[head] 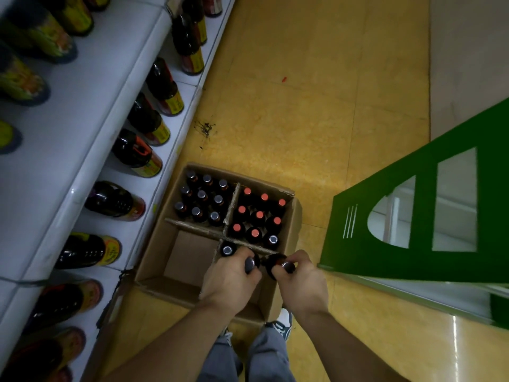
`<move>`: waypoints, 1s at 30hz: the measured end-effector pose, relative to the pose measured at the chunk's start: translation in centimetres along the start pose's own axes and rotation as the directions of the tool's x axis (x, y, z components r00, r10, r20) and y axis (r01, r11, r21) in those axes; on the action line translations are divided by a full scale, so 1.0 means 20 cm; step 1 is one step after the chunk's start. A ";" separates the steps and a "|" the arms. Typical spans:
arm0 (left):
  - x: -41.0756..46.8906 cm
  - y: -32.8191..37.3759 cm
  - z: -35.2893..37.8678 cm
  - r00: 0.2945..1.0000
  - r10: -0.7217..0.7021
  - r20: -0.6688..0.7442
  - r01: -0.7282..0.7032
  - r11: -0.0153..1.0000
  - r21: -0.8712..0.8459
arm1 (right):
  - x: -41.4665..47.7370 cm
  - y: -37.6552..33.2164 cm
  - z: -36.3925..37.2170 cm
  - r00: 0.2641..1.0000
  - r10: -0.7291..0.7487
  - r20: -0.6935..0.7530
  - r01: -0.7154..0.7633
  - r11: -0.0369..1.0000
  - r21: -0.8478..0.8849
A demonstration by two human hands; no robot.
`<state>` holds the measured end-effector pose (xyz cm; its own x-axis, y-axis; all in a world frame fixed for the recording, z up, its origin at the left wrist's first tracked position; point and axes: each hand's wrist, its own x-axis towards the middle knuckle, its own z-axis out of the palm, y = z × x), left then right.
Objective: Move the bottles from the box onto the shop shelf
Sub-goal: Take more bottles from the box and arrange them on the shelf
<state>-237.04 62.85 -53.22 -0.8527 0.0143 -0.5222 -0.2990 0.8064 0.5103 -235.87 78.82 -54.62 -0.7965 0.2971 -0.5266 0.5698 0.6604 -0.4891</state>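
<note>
A cardboard box [154, 260] with a cross divider stands on the floor by the white shop shelf [91, 86]. Its far left cell holds several dark bottles with grey caps [202, 194]. The far right cell holds several red-capped bottles [259, 215]. The near left cell is bare. Over the near right cell my left hand [230, 279] grips the neck of a dark grey-capped bottle [250, 263]. My right hand [300, 282] grips the neck of another dark bottle [286, 267]. One more grey-capped bottle [227, 250] stands just beyond my left hand.
Dark bottles with yellow and red labels [165, 86] line the shelf tiers on the left. A green display stand [413, 216] rises close on the right. The yellow tiled floor [289, 106] stretches beyond the box. My legs and shoes [283, 321] are just behind the box.
</note>
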 end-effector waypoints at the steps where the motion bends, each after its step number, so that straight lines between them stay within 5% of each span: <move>1: -0.02 0.02 -0.04 1.000 0.002 -0.003 -0.002 1.000 0.003 | -0.02 -0.03 -0.03 1.000 -0.008 0.000 0.008 1.000 -0.003; 30: -0.71 0.47 -0.98 0.974 0.086 -0.208 -0.100 0.993 -0.058 | -0.74 -0.69 -0.89 0.876 -0.481 -0.017 0.451 0.833 -0.319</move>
<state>-236.03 58.61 -27.63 -0.9456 -0.0397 -0.3230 -0.2366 0.7652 0.5987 -235.44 77.64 -27.66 -0.9758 -0.0453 -0.2141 0.0510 0.9045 -0.4235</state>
